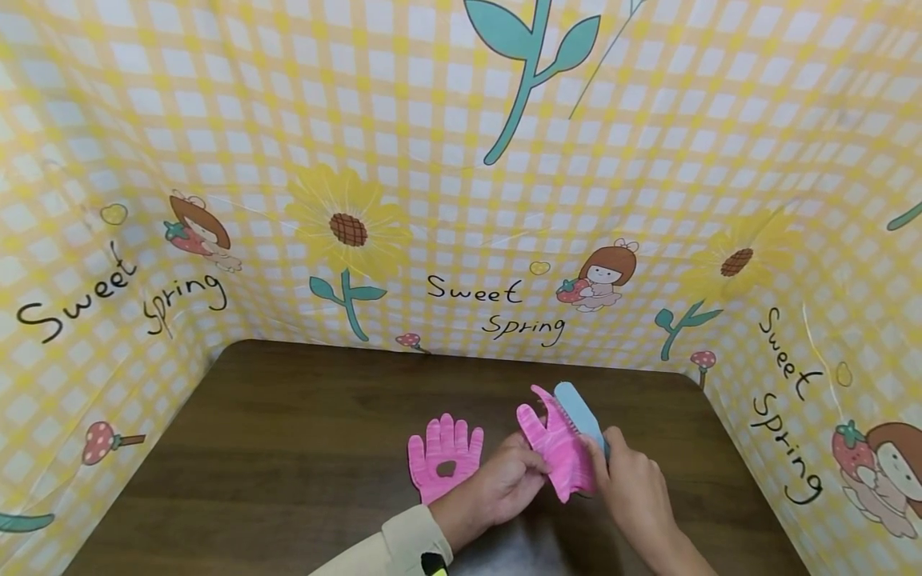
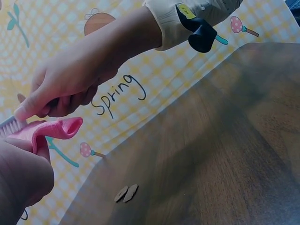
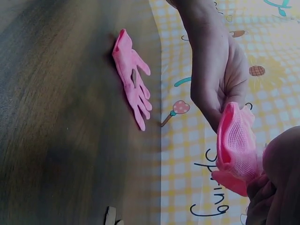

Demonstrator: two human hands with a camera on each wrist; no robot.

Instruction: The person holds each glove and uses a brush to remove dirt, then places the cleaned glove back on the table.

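My left hand (image 1: 509, 480) grips a pink knit glove (image 1: 558, 448) near its cuff, thumb on top, holding it up off the table. In my right hand (image 1: 637, 488) is a light blue brush (image 1: 576, 412), held by its handle, its bristles against the glove's face. Pale bristles of the brush (image 2: 13, 127) show in the left wrist view beside the right hand (image 2: 70, 86). The glove's open cuff (image 3: 236, 140) faces the right wrist camera. A second pink glove (image 1: 457, 456) lies flat left of my left hand, with a dark brown spot on its palm.
All of this is over a dark wooden table (image 1: 288, 448). Small flat brown pieces (image 2: 126, 193) lie on the tabletop in the left wrist view. A yellow checked cloth (image 1: 446, 200) with printed flowers walls the table's back and sides.
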